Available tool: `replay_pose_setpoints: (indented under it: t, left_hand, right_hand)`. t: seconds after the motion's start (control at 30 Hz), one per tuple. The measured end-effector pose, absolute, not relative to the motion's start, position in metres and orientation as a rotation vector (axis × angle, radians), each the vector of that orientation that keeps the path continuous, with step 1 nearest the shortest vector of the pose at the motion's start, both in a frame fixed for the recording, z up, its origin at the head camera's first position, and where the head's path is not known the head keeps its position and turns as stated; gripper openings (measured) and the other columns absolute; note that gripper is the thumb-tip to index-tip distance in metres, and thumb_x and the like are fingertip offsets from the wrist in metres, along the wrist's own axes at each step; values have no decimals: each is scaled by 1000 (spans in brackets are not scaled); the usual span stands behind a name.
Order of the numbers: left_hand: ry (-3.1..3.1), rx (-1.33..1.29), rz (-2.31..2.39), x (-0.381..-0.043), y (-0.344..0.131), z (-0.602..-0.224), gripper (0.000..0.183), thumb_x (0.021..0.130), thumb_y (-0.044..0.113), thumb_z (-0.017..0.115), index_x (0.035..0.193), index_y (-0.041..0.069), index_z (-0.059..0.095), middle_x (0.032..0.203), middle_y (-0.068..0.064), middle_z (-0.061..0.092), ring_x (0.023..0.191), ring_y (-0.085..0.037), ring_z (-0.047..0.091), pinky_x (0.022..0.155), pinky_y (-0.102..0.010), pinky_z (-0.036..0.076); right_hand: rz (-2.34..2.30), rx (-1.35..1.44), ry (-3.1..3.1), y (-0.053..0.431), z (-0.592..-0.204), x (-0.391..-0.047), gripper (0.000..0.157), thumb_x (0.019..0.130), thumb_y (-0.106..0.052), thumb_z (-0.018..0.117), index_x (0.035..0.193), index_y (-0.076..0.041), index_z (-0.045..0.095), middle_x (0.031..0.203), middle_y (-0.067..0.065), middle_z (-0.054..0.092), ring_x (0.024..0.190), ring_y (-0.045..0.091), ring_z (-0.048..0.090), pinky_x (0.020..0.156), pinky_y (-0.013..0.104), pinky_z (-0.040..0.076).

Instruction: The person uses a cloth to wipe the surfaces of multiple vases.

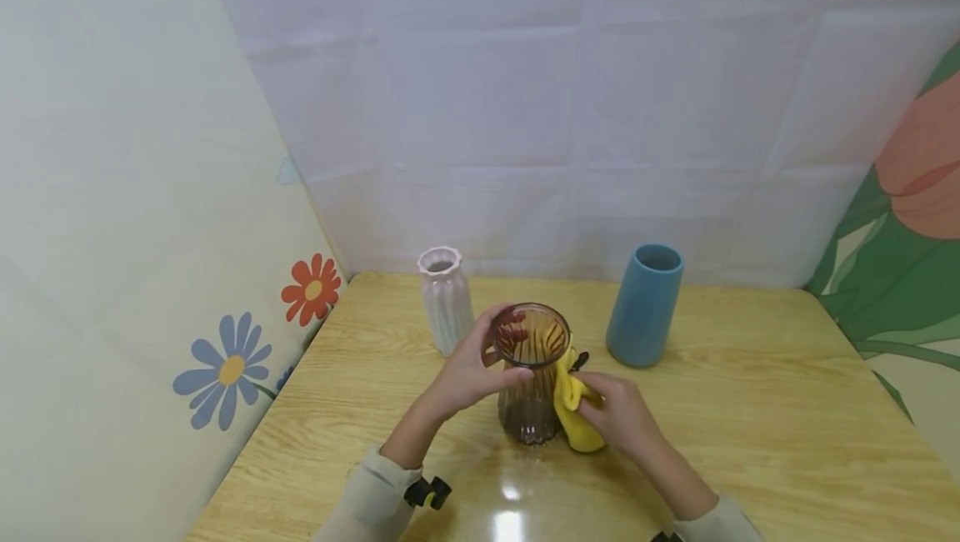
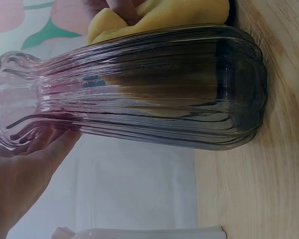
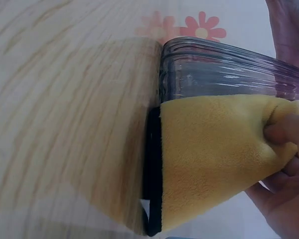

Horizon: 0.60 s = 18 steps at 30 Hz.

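Note:
A ribbed, tinted glass vase (image 1: 529,400) stands upright on the wooden table. My left hand (image 1: 468,371) grips its neck just under the rim, thumb at the front and fingers round the far side, as the left wrist view also shows on the glass (image 2: 154,89). With my right hand (image 1: 618,410) I pinch a yellow cloth (image 1: 581,429) between thumb and fingers. The cloth hangs against the vase's right side. In the right wrist view the fuzzy cloth (image 3: 214,154) has a dark edging along its bottom and covers part of the glass.
A white fluted vase (image 1: 447,308) stands behind and left of the glass one. A blue tapered vase (image 1: 645,308) is at the back right. White sheeting (image 1: 480,108) hangs behind the wooden table (image 1: 787,409), with flower-printed panels on both sides.

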<state>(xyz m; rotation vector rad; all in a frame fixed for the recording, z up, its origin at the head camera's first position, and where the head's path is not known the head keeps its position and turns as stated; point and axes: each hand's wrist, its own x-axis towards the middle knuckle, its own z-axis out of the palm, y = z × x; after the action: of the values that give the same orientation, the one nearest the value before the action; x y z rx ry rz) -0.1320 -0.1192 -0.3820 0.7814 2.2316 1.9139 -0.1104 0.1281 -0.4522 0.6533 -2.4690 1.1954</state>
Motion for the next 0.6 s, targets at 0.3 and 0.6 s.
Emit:
replay_pose_setpoints:
  t: [0.3,0.6]
  left_hand:
    - [2219,806,1922,-134,-119,-385,89,83,12,83,155,9,29,151,-16,43,134,-36,50,111,-43,45]
    - [2194,845,1921,-136,-122,-384,88,84,15,82,155,11,29,152,-16,42,135,-36,49,111,-42,45]
  right_hand:
    - [1077,697,-2568,130,-456,-113,24,82,2,78,105,-4,77,102,12,77,92,28,74,80,39,62]
    - [988,788,-2643,136,-461,-117,19,84,0,77,101,-8,77,98,6,76,88,22,73,75,34,61]
